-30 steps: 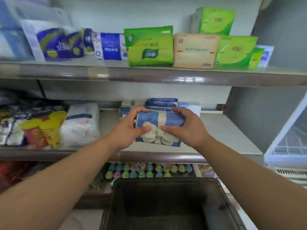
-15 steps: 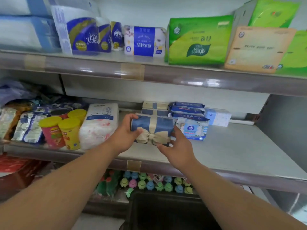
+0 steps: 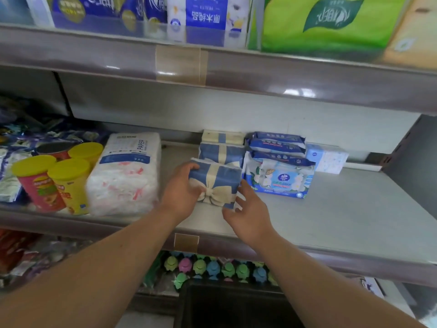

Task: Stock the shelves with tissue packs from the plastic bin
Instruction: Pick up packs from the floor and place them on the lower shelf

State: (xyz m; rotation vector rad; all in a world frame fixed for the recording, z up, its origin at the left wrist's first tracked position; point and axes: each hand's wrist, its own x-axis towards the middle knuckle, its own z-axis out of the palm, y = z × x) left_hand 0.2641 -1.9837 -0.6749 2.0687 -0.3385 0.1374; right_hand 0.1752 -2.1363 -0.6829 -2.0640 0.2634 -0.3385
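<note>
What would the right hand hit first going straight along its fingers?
Probably the bow-printed tissue pack, just ahead of the right hand and gripped by the left hand. Depth is unclear; the wipes pack lies close beside it.

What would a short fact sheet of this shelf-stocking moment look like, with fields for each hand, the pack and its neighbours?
left hand: grips the left end of the blue bow pack
right hand: open, fingers spread by the pack's lower right corner; contact unclear
pack position: middle shelf, in front of matching packs
left neighbour: white paper pack
right neighbour: wipes pack
bin: dark, below the shelf
</note>
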